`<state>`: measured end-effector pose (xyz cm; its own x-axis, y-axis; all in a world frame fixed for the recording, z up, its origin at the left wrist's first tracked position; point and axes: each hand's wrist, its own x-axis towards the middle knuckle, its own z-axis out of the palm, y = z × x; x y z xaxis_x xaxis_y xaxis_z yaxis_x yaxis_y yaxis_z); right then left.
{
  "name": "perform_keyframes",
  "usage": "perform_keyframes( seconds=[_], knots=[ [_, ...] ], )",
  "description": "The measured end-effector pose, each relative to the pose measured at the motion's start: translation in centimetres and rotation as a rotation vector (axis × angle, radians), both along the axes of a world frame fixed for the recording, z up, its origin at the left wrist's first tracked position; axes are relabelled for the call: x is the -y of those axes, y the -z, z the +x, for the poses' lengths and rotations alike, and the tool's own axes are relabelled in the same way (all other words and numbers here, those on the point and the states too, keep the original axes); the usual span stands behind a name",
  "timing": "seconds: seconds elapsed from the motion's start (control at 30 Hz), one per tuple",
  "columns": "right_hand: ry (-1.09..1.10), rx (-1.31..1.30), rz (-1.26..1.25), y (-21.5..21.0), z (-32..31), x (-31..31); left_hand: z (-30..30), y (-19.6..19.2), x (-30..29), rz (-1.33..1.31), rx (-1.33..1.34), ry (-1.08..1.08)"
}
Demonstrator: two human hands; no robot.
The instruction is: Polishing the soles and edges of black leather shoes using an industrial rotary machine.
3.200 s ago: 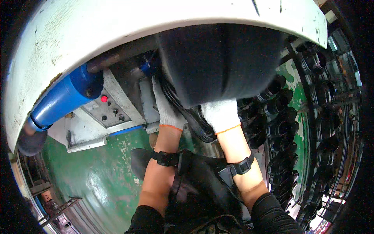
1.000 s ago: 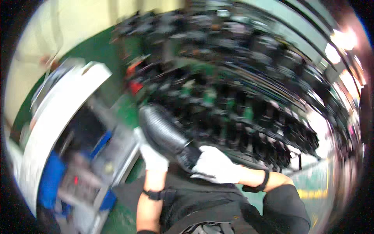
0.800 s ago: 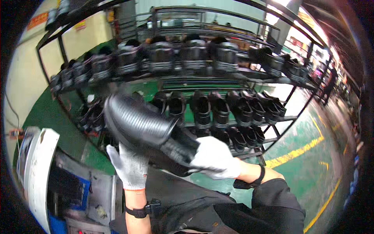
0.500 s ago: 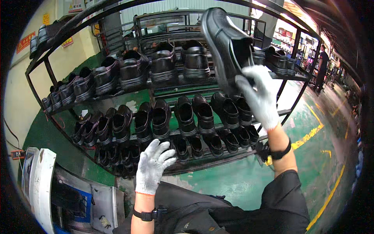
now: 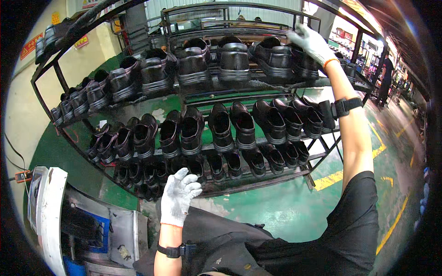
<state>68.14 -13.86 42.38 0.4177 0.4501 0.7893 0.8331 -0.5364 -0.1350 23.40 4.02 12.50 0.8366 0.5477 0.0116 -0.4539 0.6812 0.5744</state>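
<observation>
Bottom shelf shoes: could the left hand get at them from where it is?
Probably yes. The left hand hangs open and empty right in front of the bottom shelf shoes, and nothing stands between them.

gloved right hand (image 5: 312,43) on shoe rack (image 5: 193,99), left hand (image 5: 178,197) free

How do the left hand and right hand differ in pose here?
The right hand is raised with the arm stretched out to the rack's top shelf, at the black shoes. The left hand hangs low, fingers spread, holding nothing, before the bottom row. Both wear white work gloves and dark wrist straps.
</observation>
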Motion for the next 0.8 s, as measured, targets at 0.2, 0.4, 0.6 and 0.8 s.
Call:
perform_keyframes(
  seconds=[0.2, 0.4, 0.6, 0.8],
  knots=[
    [0.149, -0.12, -0.452, 2.1, -6.1, 3.2, -0.9, 1.7, -0.1, -0.063, -0.008, -0.005],
    [0.03, -0.57, -0.294, 21.1, -17.0, 7.4, -2.2, 6.1, -0.5, -0.118, 0.042, 0.038],
    [-0.689, -1.666, -0.144, 30.1, -33.4, -2.2, -5.7, 10.1, -0.6, -0.115, -0.198, -0.113],
    [-1.201, -0.727, -1.088, 30.0, -43.1, -12.8, -12.1, 11.0, -2.6, -0.45, 0.307, -0.337]
  ],
)
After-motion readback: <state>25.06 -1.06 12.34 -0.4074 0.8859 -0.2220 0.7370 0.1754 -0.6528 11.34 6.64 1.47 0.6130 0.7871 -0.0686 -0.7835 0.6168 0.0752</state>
